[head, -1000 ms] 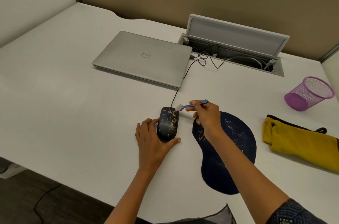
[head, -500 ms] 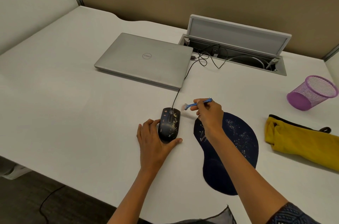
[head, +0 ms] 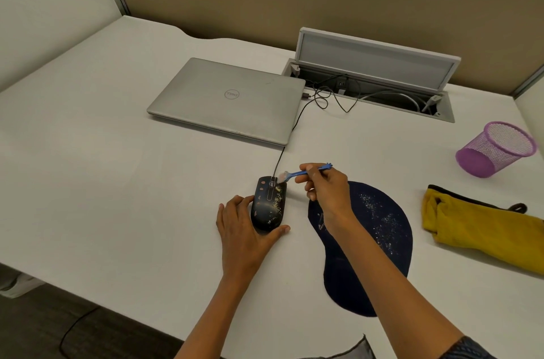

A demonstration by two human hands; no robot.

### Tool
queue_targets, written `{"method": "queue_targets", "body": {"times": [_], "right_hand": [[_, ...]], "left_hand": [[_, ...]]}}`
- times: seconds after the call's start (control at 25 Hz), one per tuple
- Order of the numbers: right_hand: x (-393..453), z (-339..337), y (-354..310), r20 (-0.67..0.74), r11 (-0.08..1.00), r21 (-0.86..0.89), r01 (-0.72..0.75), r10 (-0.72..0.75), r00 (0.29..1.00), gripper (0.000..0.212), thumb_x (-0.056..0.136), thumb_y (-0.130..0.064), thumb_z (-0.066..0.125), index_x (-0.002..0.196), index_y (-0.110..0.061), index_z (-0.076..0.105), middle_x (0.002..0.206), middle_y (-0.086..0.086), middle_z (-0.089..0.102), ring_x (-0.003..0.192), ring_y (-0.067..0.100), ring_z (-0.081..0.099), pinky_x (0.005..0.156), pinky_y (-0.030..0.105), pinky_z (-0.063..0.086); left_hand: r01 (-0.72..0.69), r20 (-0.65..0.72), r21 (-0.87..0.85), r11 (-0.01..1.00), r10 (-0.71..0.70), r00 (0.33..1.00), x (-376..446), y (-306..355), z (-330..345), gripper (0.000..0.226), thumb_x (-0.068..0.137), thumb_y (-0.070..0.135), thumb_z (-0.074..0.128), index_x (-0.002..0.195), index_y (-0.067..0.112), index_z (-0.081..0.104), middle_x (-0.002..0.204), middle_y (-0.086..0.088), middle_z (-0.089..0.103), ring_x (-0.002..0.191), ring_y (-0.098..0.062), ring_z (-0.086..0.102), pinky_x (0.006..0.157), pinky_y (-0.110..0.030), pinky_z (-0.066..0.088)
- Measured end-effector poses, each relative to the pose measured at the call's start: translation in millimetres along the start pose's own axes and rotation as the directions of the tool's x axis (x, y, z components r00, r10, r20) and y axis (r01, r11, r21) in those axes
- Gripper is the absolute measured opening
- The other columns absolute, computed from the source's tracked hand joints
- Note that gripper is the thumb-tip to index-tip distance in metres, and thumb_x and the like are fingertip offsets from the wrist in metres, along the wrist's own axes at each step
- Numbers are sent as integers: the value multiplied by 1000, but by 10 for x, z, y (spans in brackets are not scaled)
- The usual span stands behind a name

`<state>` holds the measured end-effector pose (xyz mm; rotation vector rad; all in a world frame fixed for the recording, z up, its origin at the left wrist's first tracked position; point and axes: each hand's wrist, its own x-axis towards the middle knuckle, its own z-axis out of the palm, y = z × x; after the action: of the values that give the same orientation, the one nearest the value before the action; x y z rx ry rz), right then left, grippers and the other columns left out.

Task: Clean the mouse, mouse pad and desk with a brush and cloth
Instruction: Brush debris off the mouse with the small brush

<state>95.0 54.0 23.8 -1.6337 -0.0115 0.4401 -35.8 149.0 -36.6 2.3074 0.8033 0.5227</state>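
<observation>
1. Left hand (head: 243, 233) cupped round the near end of the black mouse (head: 269, 205), fingers along its left side, thumb curled at its near right edge, steadying it on the white desk (head: 117, 182).
2. Right hand (head: 328, 191) pinching the small blue brush (head: 306, 172) between thumb and fingers, other fingers curled; white bristle tip touching the far right part of the mouse.
3. Pale crumbs scattered over the mouse's top.
4. Dark blue mouse pad (head: 368, 246) just right of the mouse, speckled with crumbs, partly under the right forearm.
5. Yellow cloth (head: 482, 229) lying further right, untouched.
6. Closed silver laptop (head: 229, 99) at the far side, mouse cable running towards it.
7. Purple mesh cup (head: 497, 148) tipped over at far right.
</observation>
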Motion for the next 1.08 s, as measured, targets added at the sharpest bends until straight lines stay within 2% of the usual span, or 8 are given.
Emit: {"method": "queue_targets", "body": {"times": [0.08, 0.28, 0.48, 0.68, 0.8, 0.88, 1.08], "right_hand": [[-24, 5, 18, 52, 1000, -20, -13, 14, 999, 17, 94, -18, 51, 96, -12, 67, 78, 6, 69, 59, 9, 51, 48, 17, 40], [26, -94, 15, -86, 998, -62, -18, 13, 996, 19, 94, -18, 51, 99, -9, 67, 78, 5, 69, 56, 9, 50, 50, 19, 41], [-71, -10, -16, 83, 1000, -17, -13, 14, 996, 16, 93, -17, 51, 95, -13, 66, 76, 4, 69, 58, 9, 51, 45, 16, 40], [-13, -64, 20, -97, 997, -70, -15, 8, 995, 17, 93, -19, 52, 99, -12, 66, 77, 2, 69, 52, 8, 50, 45, 15, 40], [-86, -60, -17, 7, 1000, 2, -15, 15, 1000, 15, 94, -19, 51, 96, -15, 66, 78, 2, 69, 52, 8, 48, 43, 15, 38], [-126, -56, -7, 77, 1000, -12, -26, 27, 997, 16, 94, -19, 51, 97, -13, 66, 78, 3, 69, 52, 9, 47, 41, 15, 35], [-81, -126, 33, -85, 998, -53, -21, 16, 996, 17, 93, -22, 52, 98, -15, 67, 81, 1, 70, 49, 8, 43, 41, 15, 35]], "left_hand": [[5, -2, -7, 1000, -5, 1000, -5, -4, 2, 94, 57, 78, 53, 119, 7, 52, 118, -12, 52, 116, -30, 44, 100, -56, 36], [-20, -34, -5, 1000, 20, 999, 6, 3, -5, 90, 58, 76, 55, 116, 8, 53, 113, -11, 54, 112, -30, 47, 95, -58, 39], [-11, -22, -3, 1000, 11, 1000, 3, -6, 11, 92, 57, 77, 54, 118, 7, 53, 116, -13, 54, 112, -33, 48, 96, -58, 38], [-1, -12, -23, 1000, 1, 1000, 5, -3, 6, 92, 57, 78, 53, 118, 8, 52, 117, -11, 53, 115, -30, 45, 99, -57, 36], [-8, -14, -13, 1000, 8, 1000, 6, -21, 16, 93, 58, 79, 52, 118, 7, 52, 118, -13, 54, 115, -32, 46, 98, -58, 36], [-16, -22, -5, 1000, 15, 1000, 5, -19, 15, 93, 57, 78, 53, 117, 7, 53, 116, -13, 54, 114, -32, 46, 98, -58, 37], [-22, -31, -1, 1000, 22, 999, 7, 1, 4, 91, 58, 76, 54, 115, 6, 53, 114, -13, 54, 113, -31, 46, 98, -58, 37]]}}
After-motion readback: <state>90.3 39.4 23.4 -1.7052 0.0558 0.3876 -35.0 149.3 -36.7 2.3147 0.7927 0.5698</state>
